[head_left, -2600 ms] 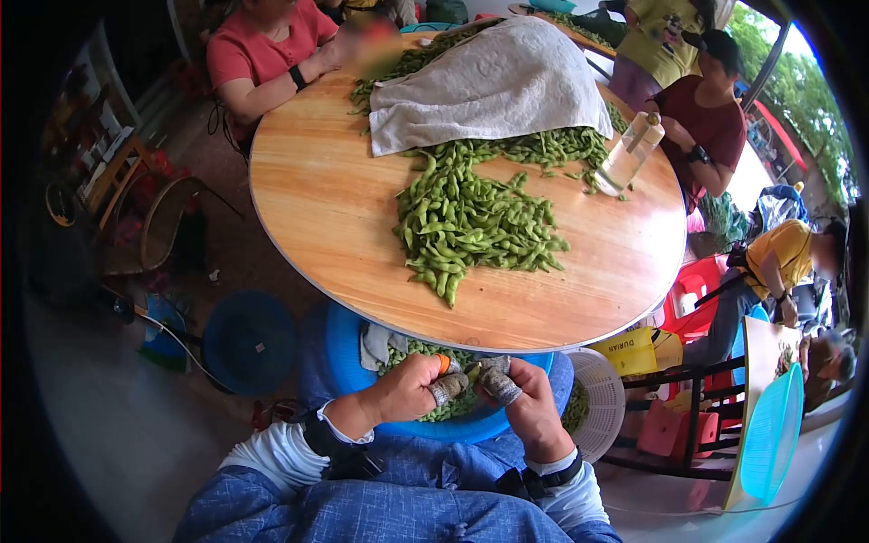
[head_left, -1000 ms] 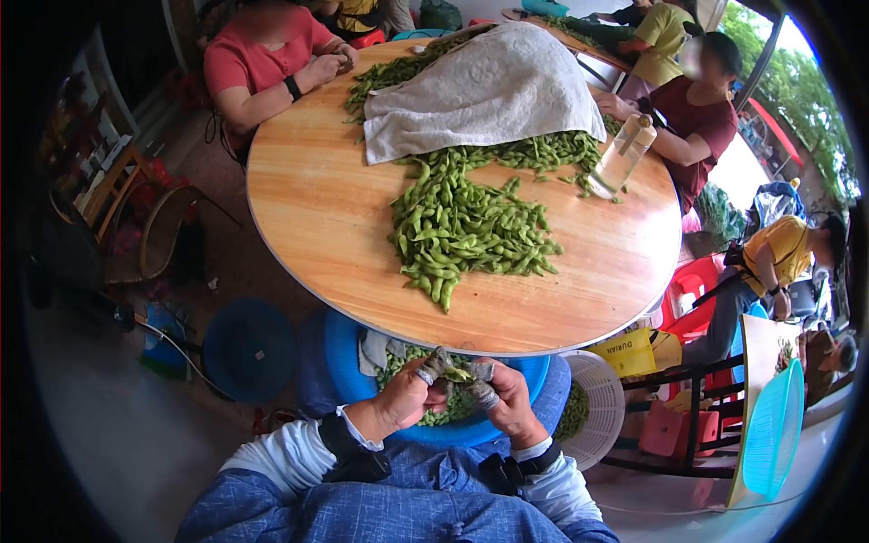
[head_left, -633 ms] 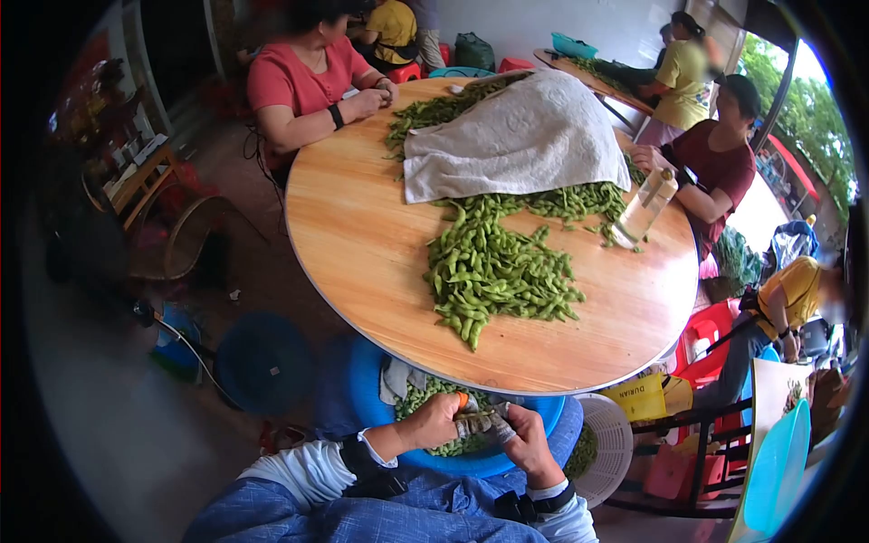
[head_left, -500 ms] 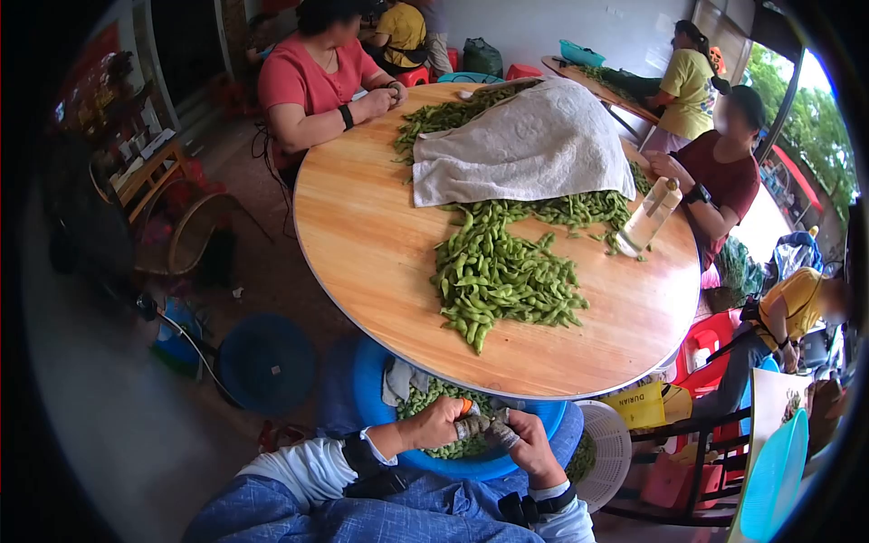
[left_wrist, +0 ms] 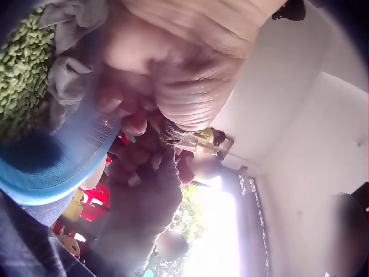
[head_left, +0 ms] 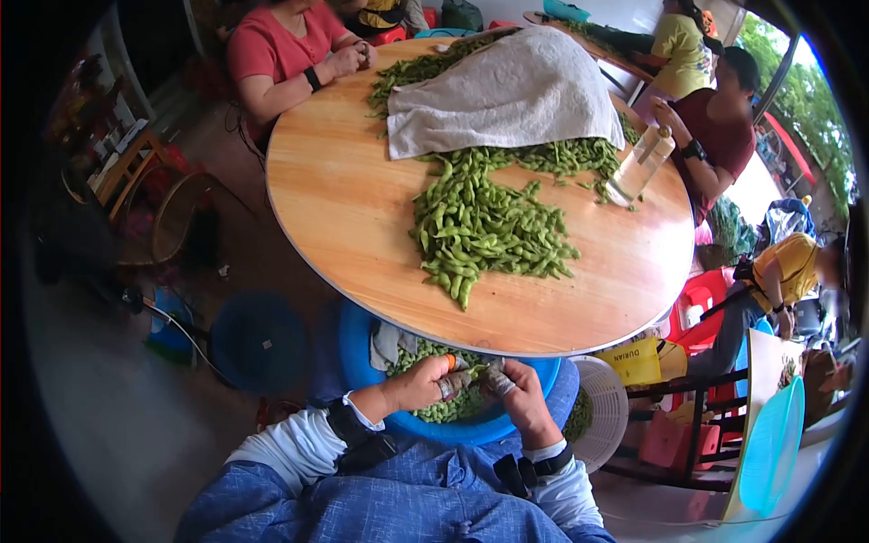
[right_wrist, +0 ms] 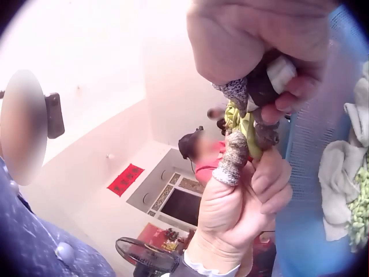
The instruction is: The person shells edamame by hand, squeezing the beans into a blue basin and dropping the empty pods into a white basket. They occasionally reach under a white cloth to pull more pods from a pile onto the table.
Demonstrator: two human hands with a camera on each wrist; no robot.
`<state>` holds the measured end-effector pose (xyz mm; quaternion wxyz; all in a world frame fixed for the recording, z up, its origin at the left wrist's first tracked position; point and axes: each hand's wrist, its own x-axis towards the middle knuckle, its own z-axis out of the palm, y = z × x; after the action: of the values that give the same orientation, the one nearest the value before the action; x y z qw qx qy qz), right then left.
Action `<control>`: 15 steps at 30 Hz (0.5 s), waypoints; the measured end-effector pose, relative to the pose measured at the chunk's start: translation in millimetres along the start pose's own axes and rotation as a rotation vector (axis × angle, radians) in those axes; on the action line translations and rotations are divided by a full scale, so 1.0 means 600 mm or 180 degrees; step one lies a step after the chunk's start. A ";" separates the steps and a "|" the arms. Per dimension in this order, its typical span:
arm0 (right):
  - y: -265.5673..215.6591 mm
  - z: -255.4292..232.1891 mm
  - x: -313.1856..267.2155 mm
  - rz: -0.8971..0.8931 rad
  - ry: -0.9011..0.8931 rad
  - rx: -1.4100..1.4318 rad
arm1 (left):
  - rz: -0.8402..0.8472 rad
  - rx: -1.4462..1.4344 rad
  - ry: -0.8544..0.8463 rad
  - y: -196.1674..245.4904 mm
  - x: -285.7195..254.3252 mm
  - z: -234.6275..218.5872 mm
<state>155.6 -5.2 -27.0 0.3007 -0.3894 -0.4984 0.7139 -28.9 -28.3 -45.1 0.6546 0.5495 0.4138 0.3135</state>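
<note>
Over the blue basin [head_left: 355, 339], my left hand [head_left: 418, 385] and right hand [head_left: 528, 403] meet fingertip to fingertip. Green edamame pods [right_wrist: 248, 128] show between them in the right wrist view, pinched by the left thumb and fingers. The right thumb and fingers close on the pods' other end. Worn knitted covers [right_wrist: 232, 158] wrap the thumbs, and an orange band sits on a left finger. Shelled green beans [left_wrist: 26, 69] fill the basin below, with a grey cloth [left_wrist: 72, 86] over its edge. In the left wrist view, shadow hides most of the fingertips.
A round wooden table [head_left: 335, 208] stands just ahead, bearing a heap of pods [head_left: 489, 226], a white towel [head_left: 511, 95] and a clear bottle [head_left: 641, 165]. A white basket [head_left: 608, 421] is at the right. People sit around the table.
The hands stay together over the basin, with fingers and thumbs shifting around the pods. The head view dips and shifts, then swings partly back. The person in dark red has drawn a hand up.
</note>
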 end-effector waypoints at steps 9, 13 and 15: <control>0.026 0.000 0.006 0.0108 -0.0234 0.0370 | -0.0016 -0.0102 0.0123 0.006 -0.003 -0.010; 0.049 -0.008 0.014 -0.0532 -0.0548 0.0505 | -0.0138 -0.1138 -0.0266 -0.022 -0.003 -0.022; 0.053 -0.013 0.016 -0.0617 -0.0616 0.0412 | -0.0281 -0.1697 -0.0280 -0.027 -0.003 -0.017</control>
<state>156.0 -3.9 -61.0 0.3432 -0.2487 -0.5132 0.7463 -39.3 -28.7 -61.2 0.8066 0.3523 0.3114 0.3583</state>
